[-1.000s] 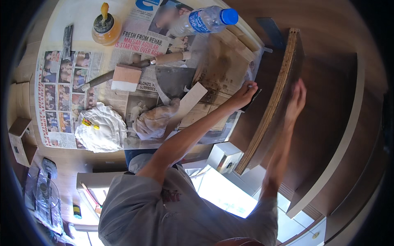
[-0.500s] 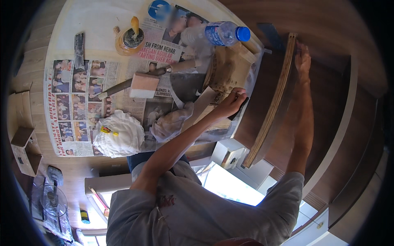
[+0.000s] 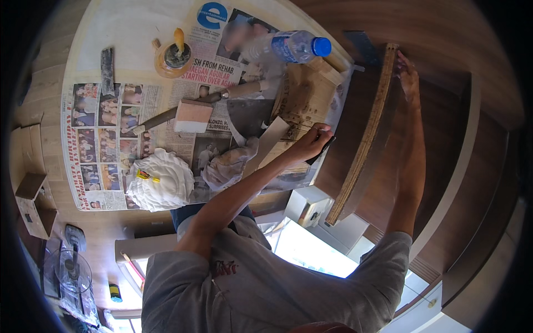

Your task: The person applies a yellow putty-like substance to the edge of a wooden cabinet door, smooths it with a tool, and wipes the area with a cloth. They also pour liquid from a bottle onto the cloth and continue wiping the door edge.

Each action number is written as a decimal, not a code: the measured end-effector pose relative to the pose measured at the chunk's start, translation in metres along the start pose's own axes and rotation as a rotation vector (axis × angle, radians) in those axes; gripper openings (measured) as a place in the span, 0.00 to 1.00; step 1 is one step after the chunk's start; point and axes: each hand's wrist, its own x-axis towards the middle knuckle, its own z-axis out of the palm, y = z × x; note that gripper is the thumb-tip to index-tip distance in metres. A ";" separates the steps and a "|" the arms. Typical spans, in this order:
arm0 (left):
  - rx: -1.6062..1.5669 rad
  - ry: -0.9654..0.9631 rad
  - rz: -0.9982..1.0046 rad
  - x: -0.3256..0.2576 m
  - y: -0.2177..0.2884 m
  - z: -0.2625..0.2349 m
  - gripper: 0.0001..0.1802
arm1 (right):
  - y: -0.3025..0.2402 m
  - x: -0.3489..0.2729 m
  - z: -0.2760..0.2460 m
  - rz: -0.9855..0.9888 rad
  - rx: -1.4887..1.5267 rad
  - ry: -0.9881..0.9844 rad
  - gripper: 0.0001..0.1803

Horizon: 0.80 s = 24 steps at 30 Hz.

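Observation:
My left hand [image 3: 314, 145] is closed around a small thin black tool [image 3: 326, 149], mostly hidden by the fingers, over the table's right edge. To its right, a wooden board [image 3: 363, 144] with a bare layered edge runs lengthwise away from me. My right hand [image 3: 409, 80] is along the board's right side near its far end, fingers stretched out, the tips near or touching the edge. Beside my left hand lies a stained piece of brown cardboard [image 3: 308, 94]. A pale strip [image 3: 273, 136] and a crumpled plastic bag [image 3: 230, 165] lie near my left forearm.
On the newspaper-covered table [image 3: 133, 33] are a plastic bottle [image 3: 294, 46] with a blue cap, a jar [image 3: 173, 60], a sanding block [image 3: 192, 115], a dark-handled tool [image 3: 161, 119] and a white cloth bundle [image 3: 161, 180]. A curved cabinet edge [image 3: 463, 150] rises at the right.
My right hand's fingers have shifted slightly left, toward the board's edge. My left hand has moved a little left and nearer, still holding the black tool.

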 end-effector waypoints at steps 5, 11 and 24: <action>0.090 0.009 -0.112 0.008 -0.005 0.001 0.16 | -0.002 0.003 -0.001 0.000 -0.190 0.010 0.33; 0.083 -0.004 -0.105 0.014 -0.016 0.004 0.19 | -0.013 0.005 0.007 -0.006 -0.256 0.011 0.35; 0.179 0.053 -0.013 0.008 -0.025 0.014 0.23 | -0.022 0.015 0.010 0.110 -0.479 0.041 0.34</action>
